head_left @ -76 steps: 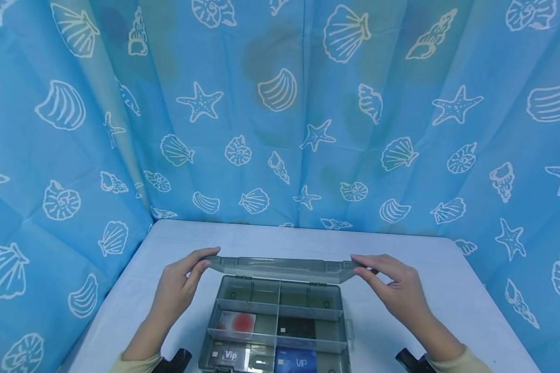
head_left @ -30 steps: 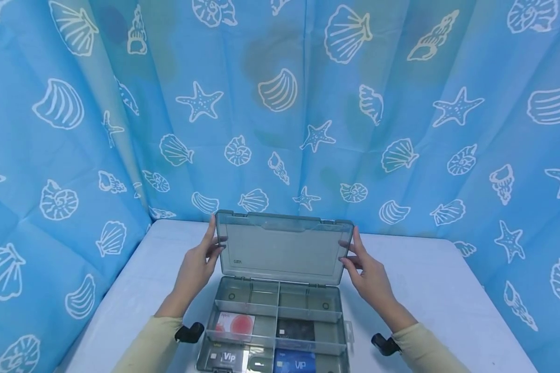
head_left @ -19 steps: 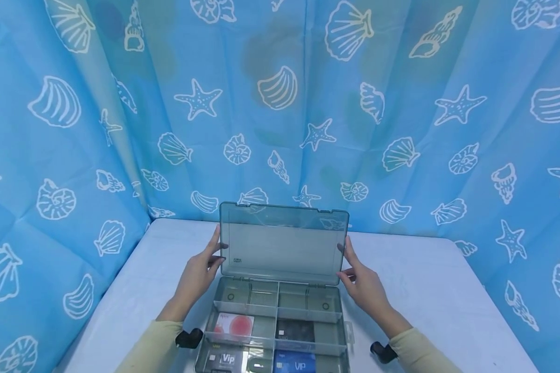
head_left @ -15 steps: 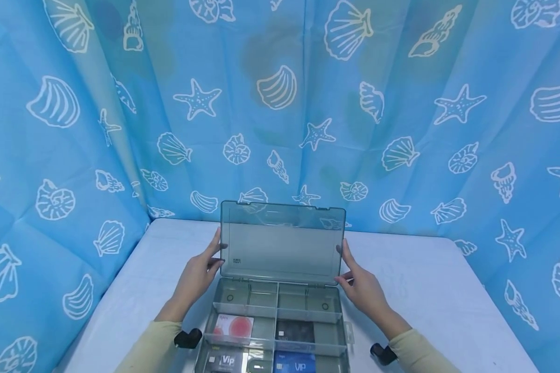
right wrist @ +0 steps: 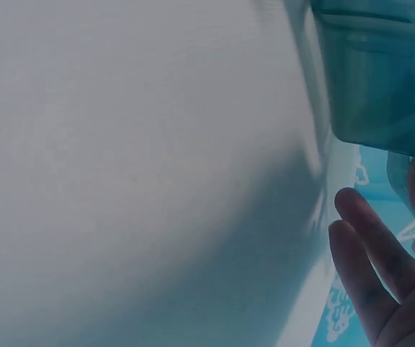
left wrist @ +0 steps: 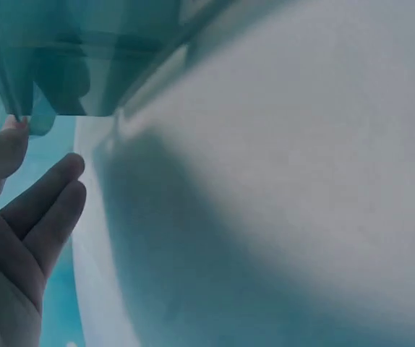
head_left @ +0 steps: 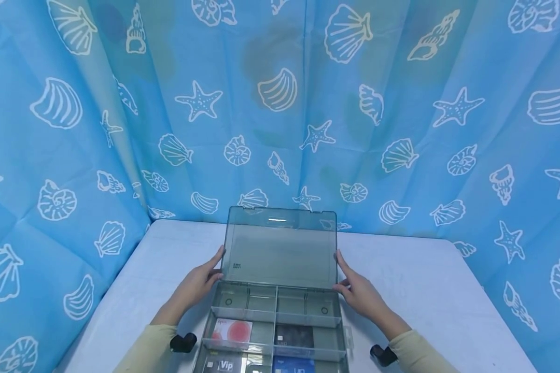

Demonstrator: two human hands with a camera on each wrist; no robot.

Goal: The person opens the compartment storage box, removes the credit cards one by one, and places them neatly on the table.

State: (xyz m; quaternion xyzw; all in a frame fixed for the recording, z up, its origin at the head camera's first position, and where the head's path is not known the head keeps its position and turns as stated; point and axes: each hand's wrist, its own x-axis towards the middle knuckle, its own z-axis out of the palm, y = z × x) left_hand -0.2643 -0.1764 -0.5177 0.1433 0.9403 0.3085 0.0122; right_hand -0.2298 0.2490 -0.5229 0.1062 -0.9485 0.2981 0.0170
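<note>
A grey see-through plastic organizer box stands in the head view, its hinged lid raised and leaning back. My left hand is at the lid's left side, the index fingertip by its edge and the thumb near the hinge corner. On the right side, my right hand mirrors this. Both wrist views show spread, fairly straight fingers, with each thumb up against the plastic. In the compartments lie a white card with a red circle, a black card, a grey Vip card and a blue card.
The box stands on a white table. A blue curtain with white shell and starfish prints hangs behind and at the sides. The box's near edge is cut off by the frame. A clear latch sticks out on its right.
The lid has swung up and back from nearly flat over the hinge to leaning away. Both hands moved with it, then slid down its sides toward the hinge.
</note>
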